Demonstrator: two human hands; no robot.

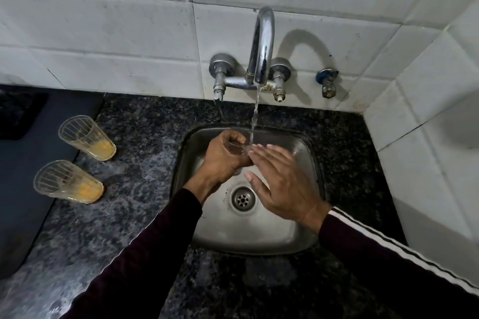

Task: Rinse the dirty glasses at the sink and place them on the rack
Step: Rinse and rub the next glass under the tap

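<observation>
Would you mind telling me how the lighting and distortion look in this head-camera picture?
Head view: light falls from the left, the tap throwing a hard arched shadow rightward on the tiles; wide-angle bending curves the tile lines; the counter is dim; the held glass is hard to see.

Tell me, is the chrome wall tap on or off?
On: a thin stream of water falls from the curved chrome tap.

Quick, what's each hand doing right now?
Left hand: fingers closed around a clear glass under the running water.
Right hand: open and flat, holding nothing.
</observation>
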